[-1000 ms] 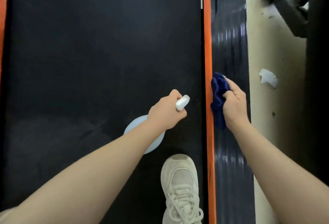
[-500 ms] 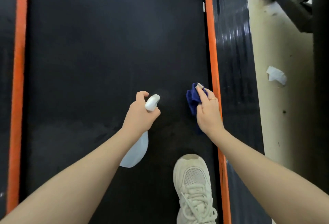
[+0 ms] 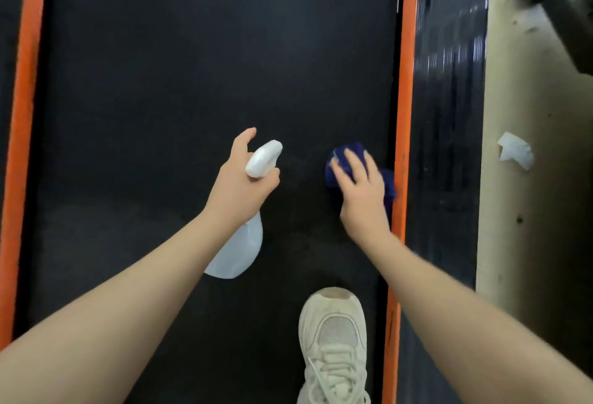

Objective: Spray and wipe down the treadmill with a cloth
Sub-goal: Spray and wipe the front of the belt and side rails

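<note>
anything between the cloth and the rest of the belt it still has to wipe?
Mostly clear. The right hand presses the blue cloth flat on the belt by the right orange strip. Ahead nothing lies on the belt. Leftward sits the left hand gripping the spray bottle; behind, a white shoe.

Our left hand [image 3: 244,178] curled at eleven o'clock, forefinger raised; our right hand [image 3: 361,188] lay flat at one o'clock, fingers [image 3: 356,162] spread.

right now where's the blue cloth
In the head view the blue cloth lies right of centre on the black belt, under the right hand, beside the right orange stripe.
</note>
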Motion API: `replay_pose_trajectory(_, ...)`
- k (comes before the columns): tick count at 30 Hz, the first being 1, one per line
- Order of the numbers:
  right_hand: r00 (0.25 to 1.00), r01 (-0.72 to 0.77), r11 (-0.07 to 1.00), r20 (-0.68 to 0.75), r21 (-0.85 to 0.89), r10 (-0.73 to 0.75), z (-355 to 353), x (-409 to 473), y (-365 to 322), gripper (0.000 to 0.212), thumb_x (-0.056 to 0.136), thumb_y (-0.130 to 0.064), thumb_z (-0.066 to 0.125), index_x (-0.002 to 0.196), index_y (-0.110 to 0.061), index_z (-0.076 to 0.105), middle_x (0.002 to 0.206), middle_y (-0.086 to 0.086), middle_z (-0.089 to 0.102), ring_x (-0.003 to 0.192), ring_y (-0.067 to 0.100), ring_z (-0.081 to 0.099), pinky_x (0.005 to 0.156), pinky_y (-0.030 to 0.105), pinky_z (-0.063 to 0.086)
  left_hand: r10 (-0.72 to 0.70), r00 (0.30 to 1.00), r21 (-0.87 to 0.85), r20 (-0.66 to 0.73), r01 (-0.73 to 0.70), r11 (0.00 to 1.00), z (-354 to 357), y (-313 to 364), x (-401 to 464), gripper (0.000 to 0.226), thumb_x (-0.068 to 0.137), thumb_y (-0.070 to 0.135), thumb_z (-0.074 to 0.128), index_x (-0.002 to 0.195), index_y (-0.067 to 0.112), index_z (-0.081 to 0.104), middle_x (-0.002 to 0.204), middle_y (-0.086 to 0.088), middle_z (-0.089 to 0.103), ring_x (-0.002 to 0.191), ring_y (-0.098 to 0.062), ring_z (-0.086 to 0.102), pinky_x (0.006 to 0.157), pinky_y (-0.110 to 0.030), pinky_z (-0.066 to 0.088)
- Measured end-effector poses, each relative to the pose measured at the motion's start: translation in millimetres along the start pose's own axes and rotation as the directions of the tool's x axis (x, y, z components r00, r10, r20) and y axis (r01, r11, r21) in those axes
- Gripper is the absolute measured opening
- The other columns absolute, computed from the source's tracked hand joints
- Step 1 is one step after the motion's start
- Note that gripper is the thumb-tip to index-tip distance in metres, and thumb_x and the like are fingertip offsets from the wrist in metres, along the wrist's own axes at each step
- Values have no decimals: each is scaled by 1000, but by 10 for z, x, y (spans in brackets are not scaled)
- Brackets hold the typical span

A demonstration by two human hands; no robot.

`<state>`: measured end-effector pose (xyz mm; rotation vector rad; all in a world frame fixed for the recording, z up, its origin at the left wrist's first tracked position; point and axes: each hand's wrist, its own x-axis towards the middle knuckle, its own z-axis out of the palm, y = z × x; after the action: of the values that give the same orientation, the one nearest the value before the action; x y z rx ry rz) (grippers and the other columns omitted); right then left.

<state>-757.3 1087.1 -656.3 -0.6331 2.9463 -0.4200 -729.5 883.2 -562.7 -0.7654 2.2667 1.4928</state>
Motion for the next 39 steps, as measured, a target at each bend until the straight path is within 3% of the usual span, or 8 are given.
replay_pose_trajectory(4,994,108,994,32,-17,-108,24,-118,93,57,73,-3,33,121,-9,63,129,20,54,123,40,35,91,53,42,22,999,6,-23,-22,1000,31,-73,88,49,88,23,63,131,25,40,108,12,56,93,-6,57,71,-15,44)
replay_pose_trajectory(9,974,-208,977,-87,35,211,76,426,69,62,70,11,44,128,-5,55,134,25,48,127,49,36,98,52,36,63,994,-8,-86,-63,998,3,-169,151,20,87,19,64,104,20,54,94,16,57,86,4,56,63,-4,41)
replay_pose_trajectory(15,971,237,971,26,-40,-236,109,462,-143,66,59,8,53,123,-4,60,128,25,53,120,50,43,87,56,43,-23,973,-93,-228,2,996,-50,-108,168,21,87,19,63,104,17,51,92,15,57,83,1,56,64,-10,43)
replay_pose_trajectory(21,994,95,986,43,139,-102,218,608,-627,61,62,4,52,122,-6,61,133,20,51,124,46,41,99,44,30,-80,920,-188,-384,7,982,-346,-268,-53,26,84,11,62,104,18,48,91,18,59,89,2,59,72,-19,47)
replay_pose_trajectory(26,546,770,590,225,245,-807,327,136,-727,45,64,-3,68,108,-11,70,122,16,61,114,44,55,85,52,48,-87,895,-208,-438,-7,978,-511,-337,-229,28,83,5,62,100,21,47,98,9,61,92,-3,60,71,-17,47)
replay_pose_trajectory(30,916,361,922,134,138,-378,249,706,-859,61,66,8,62,125,-8,60,135,20,49,126,48,40,102,51,35,-58,895,-210,-443,-41,977,-619,-436,-258,28,83,5,61,100,20,46,98,7,62,92,-4,60,71,-17,49)
replay_pose_trajectory(34,955,159,987,255,-3,-153,273,440,-1359,69,83,-5,55,146,-14,29,153,16,19,140,40,13,109,44,19,-63,906,-150,-418,-1,989,-832,-623,-383,30,79,9,62,100,24,45,105,2,62,98,-15,61,81,-40,53)
replay_pose_trajectory(39,577,718,690,478,89,-663,355,387,-1606,56,94,-10,40,148,-21,26,156,9,15,142,35,8,111,41,16,-55,908,-1,-416,60,998,-1338,-852,-692,31,81,10,63,106,18,47,106,2,59,98,-17,58,82,-43,51)
